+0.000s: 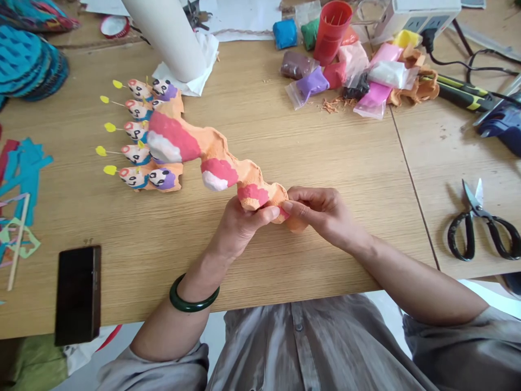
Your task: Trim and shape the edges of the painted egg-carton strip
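Note:
An orange egg carton strip (250, 172) slants across the middle, raised over the table. Its cups carry pink clay (177, 133), and the two at the far end also have white clay (214, 181). My left hand (240, 228) grips the strip near its close end, the thumb lying along a cup and the other fingers mostly hidden beneath. The closed fingers of my right hand (325, 214) hold the last cups, with the thumb at a small pink patch. Behind the strip's far end stands a second egg carton piece (176, 182) with several painted faces and yellow-tipped sticks.
Bagged coloured clay (313, 84) and a red cup (332, 32) lie at the back. Black-handled scissors (480, 222) rest at right. A phone (77, 293) overhangs the table's front edge at left, near paper strips (30, 168). A white roll (171, 38) stands at back left.

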A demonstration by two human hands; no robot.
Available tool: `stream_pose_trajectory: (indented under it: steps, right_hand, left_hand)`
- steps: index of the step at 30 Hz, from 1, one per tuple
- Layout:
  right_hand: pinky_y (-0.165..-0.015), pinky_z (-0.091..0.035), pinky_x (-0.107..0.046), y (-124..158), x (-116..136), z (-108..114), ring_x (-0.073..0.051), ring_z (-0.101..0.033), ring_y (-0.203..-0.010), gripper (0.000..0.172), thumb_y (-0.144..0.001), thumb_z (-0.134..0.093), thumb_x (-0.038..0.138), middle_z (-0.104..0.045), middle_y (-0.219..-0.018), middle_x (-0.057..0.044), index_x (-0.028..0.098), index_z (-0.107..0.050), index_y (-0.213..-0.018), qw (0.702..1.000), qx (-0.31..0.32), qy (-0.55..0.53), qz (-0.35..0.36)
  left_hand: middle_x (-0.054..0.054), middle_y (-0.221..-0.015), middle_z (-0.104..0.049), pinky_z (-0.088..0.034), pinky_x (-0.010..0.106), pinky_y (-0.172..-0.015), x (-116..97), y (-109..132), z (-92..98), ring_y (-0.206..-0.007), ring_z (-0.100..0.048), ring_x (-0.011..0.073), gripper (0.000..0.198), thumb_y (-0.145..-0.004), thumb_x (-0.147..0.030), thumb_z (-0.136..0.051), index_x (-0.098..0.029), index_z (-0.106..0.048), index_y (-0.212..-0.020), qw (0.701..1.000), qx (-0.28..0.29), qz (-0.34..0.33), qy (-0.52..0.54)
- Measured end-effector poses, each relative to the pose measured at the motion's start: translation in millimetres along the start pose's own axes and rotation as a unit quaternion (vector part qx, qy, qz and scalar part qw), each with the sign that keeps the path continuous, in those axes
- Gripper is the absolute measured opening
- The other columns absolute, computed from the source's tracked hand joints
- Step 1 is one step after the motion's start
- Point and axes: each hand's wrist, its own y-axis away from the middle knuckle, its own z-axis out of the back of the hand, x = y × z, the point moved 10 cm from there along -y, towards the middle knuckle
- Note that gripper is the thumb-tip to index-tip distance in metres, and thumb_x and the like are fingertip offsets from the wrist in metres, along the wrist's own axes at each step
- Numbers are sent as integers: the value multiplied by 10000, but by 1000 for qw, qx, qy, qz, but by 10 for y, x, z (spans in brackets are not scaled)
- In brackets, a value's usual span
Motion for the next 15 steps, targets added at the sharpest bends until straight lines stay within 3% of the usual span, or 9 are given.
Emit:
stream_pose_trajectory:
  steps: [5,10,15]
  right_hand:
    - [-637,-436,-284,7,12,-12,-154,-561,-729,459,-909,-742,602,-660,-767,-39,157,-737,-798,1000,-6,12,5]
    - [-577,-421,-266,3,-104,-21,-133,-545,-651,413,-890,-771,570,-640,-707,-17,177,-717,-774,997,6,-51,-62]
    - [-548,-446,-225,-31,-176,27,-115,-578,-626,418,-840,-818,572,-702,-737,-20,167,-723,-801,990,-1,-123,-71]
  left_hand:
    - [18,-857,-712,-568,327,-769,17,-2,21,-795,-652,178,374,-660,-377,-933,-212,-773,-956,1000,-5,-1,-14]
    - [26,-858,-703,-552,287,-749,21,-12,-37,-816,-638,165,245,-747,-377,-857,-187,-742,-851,999,31,12,23]
    - [-7,-724,-613,-497,250,-616,-109,-7,-126,-680,-542,122,139,-800,-288,-787,-176,-707,-786,994,69,-31,83]
